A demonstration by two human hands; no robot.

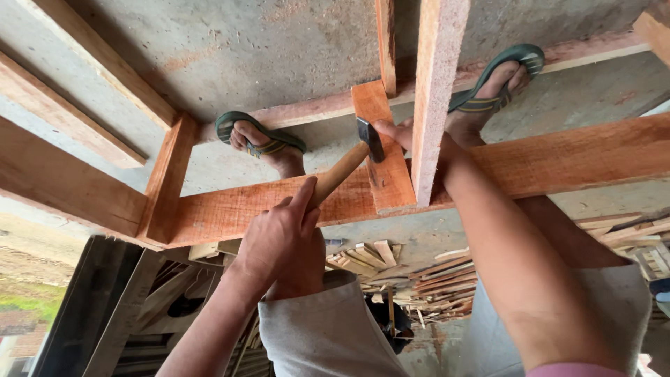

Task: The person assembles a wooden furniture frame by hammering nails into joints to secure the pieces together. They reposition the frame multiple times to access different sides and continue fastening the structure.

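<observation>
My left hand (pixel 283 241) is shut around the pale wooden handle of a hammer (pixel 342 171). The dark steel hammer head (pixel 370 138) rests against a short reddish wooden block (pixel 384 174) that lies across a long reddish beam (pixel 230 209). My right hand (pixel 392 131) reaches in behind an upright pale plank (pixel 434 98). Its fingertips sit on the block right beside the hammer head, and the plank hides most of the hand. What the fingers pinch is not visible.
My feet in green flip-flops (pixel 258 136) (pixel 499 80) stand on a thin batten (pixel 307 110) over a concrete slab (pixel 244 49). More timber beams (pixel 63 185) run to the left. Below lies a pile of scrap wood (pixel 426 279). Grey shorts (pixel 328 328) fill the bottom.
</observation>
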